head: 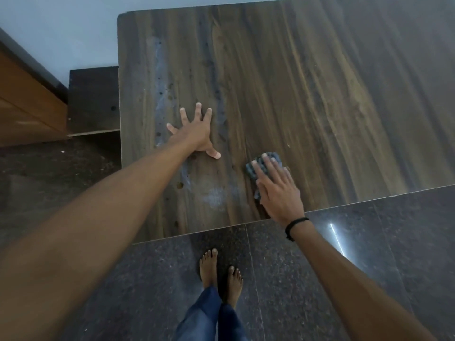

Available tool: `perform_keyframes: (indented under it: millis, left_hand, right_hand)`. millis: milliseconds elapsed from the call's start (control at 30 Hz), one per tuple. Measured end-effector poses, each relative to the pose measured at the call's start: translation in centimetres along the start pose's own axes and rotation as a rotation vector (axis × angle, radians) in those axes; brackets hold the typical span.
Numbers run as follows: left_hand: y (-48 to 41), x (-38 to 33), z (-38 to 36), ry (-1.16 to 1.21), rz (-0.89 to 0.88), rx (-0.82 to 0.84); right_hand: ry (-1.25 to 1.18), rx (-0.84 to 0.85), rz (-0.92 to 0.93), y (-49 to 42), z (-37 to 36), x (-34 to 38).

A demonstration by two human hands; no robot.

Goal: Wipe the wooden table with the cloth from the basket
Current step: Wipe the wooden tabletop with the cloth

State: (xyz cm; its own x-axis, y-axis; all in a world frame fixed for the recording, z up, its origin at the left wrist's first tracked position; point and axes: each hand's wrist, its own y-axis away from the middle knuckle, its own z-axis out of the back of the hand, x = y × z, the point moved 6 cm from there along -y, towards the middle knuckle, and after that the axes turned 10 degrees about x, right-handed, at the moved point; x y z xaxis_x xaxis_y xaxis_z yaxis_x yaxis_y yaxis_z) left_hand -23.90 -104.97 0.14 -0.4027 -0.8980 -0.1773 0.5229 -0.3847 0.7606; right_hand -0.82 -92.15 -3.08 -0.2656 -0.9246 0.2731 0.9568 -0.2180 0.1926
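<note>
The wooden table (pixel 307 94) fills the upper middle and right of the head view. My left hand (pixel 197 130) lies flat on it with fingers spread, near the table's left part. A grey-blue cloth (pixel 261 166) sits on the table close to the front edge. My right hand (pixel 277 187) presses down on the cloth with straight fingers and covers most of it. Pale dusty streaks and dark spots mark the wood left of and below my left hand. The basket is not in view.
Dark polished floor tiles (pixel 369 254) lie in front of the table, where my bare feet (pixel 220 274) stand. A dark low block (pixel 93 99) and a wooden cabinet (pixel 27 107) stand to the left. A pale wall (pixel 61 33) runs behind.
</note>
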Motion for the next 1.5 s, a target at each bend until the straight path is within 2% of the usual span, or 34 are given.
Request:
perform_keyframes:
  millis: [67, 100, 167, 200, 233, 333, 367, 433, 467, 500, 567, 600, 633, 700, 733, 767, 833, 867, 900, 967, 1000, 1033, 1133, 1167, 1267, 1300, 1400, 1433, 1500]
  left_hand:
    - [0.5, -0.2, -0.6, 0.003, -0.012, -0.025]
    - [0.7, -0.3, -0.9, 0.013, -0.02, -0.026]
    - [1.2, -0.5, -1.5, 0.025, -0.015, -0.01]
    - [1.4, -0.4, -1.9, 0.028, -0.007, 0.003]
    - [1.5, -0.4, -2.2, 0.035, 0.0, 0.016]
    - [1.5, 0.1, -3.0, 0.061, -0.002, 0.026]
    - [1.4, 0.1, -3.1, 0.069, -0.009, 0.016]
    - [1.3, 0.0, -3.1, 0.077, -0.012, 0.01]
    - [1.3, -0.1, -3.1, 0.08, -0.011, 0.007]
    - [1.4, -0.1, -3.1, 0.082, -0.011, 0.0]
    - [1.4, 0.1, -3.1, 0.089, -0.008, -0.008]
    - [1.3, 0.1, -3.1, 0.093, -0.008, -0.01]
    - [1.3, 0.1, -3.2, 0.093, -0.011, -0.012]
    - [1.3, -0.1, -3.1, 0.09, -0.011, -0.008]
    - [1.4, -0.1, -3.1, 0.092, -0.01, -0.006]
    - [1.4, -0.2, -3.2, 0.094, -0.007, -0.009]
    - [1.5, -0.1, -3.1, 0.093, 0.003, -0.01]
    - [1.5, -0.1, -3.1, 0.091, 0.003, -0.009]
    - [1.5, -0.1, -3.1, 0.088, -0.001, -0.01]
    - [1.5, -0.2, -3.1, 0.085, -0.001, -0.004]
    - [1.5, -0.2, -3.0, 0.087, -0.001, 0.0]
    - [1.5, -0.2, -3.1, 0.09, 0.0, 0.0]
    - [1.4, 0.0, -3.1, 0.093, 0.006, 0.009]
    - [1.3, 0.0, -3.2, 0.093, 0.004, 0.009]
    - [1.2, 0.0, -3.2, 0.089, 0.003, 0.011]
    - [1.2, 0.0, -3.1, 0.089, 0.004, 0.007]
    - [1.1, 0.1, -3.2, 0.088, 0.011, 0.013]
    - [1.1, 0.1, -3.3, 0.078, 0.007, 0.02]
    - [0.9, 0.3, -2.8, 0.045, -0.007, 0.033]
  right_hand:
    - [-0.081, -0.052, -0.23, 0.1, 0.3, -0.9]
    - [-0.074, -0.03, -0.207, 0.5, -0.1, 0.3]
    - [0.005, 0.033, 0.08, 1.7, -1.1, 2.4]
    - [0.029, 0.054, 0.164, 2.2, -1.2, 1.9]
    - [0.03, 0.038, 0.144, 2.1, -0.8, 0.8]
    - [-0.059, -0.043, -0.188, 2.0, -0.4, -1.0]
    - [-0.043, -0.019, -0.161, 2.4, -0.7, 0.3]
    - [0.047, 0.037, 0.119, 3.7, -1.7, 2.1]
    - [0.067, 0.048, 0.184, 4.2, -1.7, 1.3]
    - [0.058, 0.02, 0.13, 4.3, -1.4, -0.1]
    - [-0.036, -0.057, -0.166, 4.7, -0.8, -2.5]
    - [-0.056, -0.065, -0.241, 5.2, -1.0, -2.2]
    - [-0.035, -0.046, -0.186, 5.8, -1.4, -0.8]
    - [0.055, 0.009, 0.081, 6.9, -2.2, 0.9]
    - [0.062, 0.021, 0.122, 6.8, -2.0, 0.3]
    - [0.044, -0.003, 0.06, 6.3, -1.5, -0.8]
    - [-0.052, -0.05, -0.215, 5.4, -0.9, -2.3]
    - [-0.065, -0.046, -0.275, 5.3, -1.2, -1.4]
    - [-0.041, -0.012, -0.207, 5.4, -1.7, 0.5]
    - [0.062, 0.073, 0.147, 6.2, -2.8, 3.3]
    - [0.088, 0.101, 0.253, 6.1, -2.6, 3.0]
    - [0.095, 0.096, 0.256, 5.4, -2.0, 2.2]
    - [-0.021, 0.054, -0.045, 3.6, -1.4, 0.9]
    - [-0.017, 0.068, -0.047, 4.0, -1.7, 2.3]
    - [0.059, 0.126, 0.24, 4.8, -2.6, 4.6]
    - [0.064, 0.122, 0.239, 3.9, -2.1, 4.1]
    - [-0.037, 0.1, -0.071, 1.0, -1.3, 3.1]
    - [-0.045, 0.103, -0.093, 1.2, -1.5, 4.1]
    - [0.01, 0.116, 0.091, 2.4, -2.4, 6.1]
